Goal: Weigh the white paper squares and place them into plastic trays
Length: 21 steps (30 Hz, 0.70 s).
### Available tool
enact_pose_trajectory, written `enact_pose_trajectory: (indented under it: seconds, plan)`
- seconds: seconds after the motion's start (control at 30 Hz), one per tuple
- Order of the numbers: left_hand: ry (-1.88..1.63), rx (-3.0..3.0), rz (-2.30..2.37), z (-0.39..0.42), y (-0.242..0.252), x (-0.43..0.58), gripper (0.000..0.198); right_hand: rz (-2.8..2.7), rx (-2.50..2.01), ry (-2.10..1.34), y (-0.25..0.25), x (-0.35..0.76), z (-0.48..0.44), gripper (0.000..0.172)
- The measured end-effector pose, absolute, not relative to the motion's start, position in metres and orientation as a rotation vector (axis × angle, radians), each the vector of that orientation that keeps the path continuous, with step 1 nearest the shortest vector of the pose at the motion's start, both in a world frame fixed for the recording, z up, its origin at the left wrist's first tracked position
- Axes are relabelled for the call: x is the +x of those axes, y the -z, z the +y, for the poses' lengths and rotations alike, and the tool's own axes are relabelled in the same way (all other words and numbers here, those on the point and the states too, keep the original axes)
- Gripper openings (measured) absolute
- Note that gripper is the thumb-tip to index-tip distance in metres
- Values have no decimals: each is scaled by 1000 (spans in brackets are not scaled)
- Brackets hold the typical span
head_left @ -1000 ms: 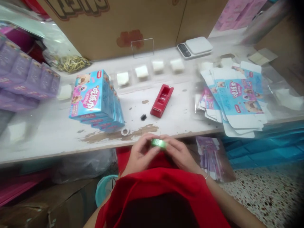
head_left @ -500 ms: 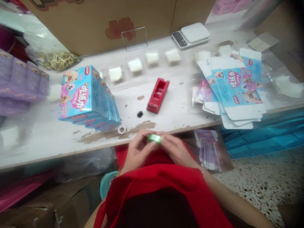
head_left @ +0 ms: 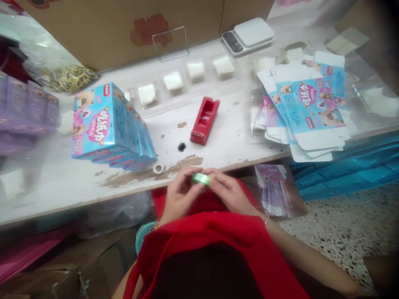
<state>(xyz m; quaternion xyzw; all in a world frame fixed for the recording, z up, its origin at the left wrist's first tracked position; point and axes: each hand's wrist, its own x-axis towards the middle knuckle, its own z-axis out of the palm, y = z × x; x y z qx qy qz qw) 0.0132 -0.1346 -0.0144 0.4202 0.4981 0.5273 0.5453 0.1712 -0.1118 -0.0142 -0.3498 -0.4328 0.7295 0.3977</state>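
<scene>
A small green roll (head_left: 201,179), shiny like tape, is held between both hands just off the table's front edge. My left hand (head_left: 181,194) grips its left side, with thumb and fingers closed on it. My right hand (head_left: 229,192) pinches the right side. Beyond them on the table lies a red tape dispenser (head_left: 205,121) with its hollow facing up. A small black piece (head_left: 181,147) rests to its left, and a white ring (head_left: 158,168) sits near the edge.
Blue boxes (head_left: 107,124) stand at the left, with purple boxes (head_left: 26,108) farther out. Flat blue cartons (head_left: 308,108) are piled at the right. White squares in clear trays (head_left: 173,82) line the back, near a scale (head_left: 249,35) and a wire stand (head_left: 170,43).
The view has shifted slightly, so the table's things appear a little higher and more to the left. Both hands still hold the green roll, with its patterned face turned a bit.
</scene>
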Motion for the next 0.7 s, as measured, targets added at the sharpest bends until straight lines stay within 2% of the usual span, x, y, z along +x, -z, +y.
enact_pose_trajectory:
  seconds: [0.33,0.7]
  plan:
    - [-1255,874,1202,-133,5,20,18,-1019,-897,-1912,17,169,-112,19]
    - [-1186,837,1293,-132,4,19,26,-939,-850,-1976,26,166,-112,27]
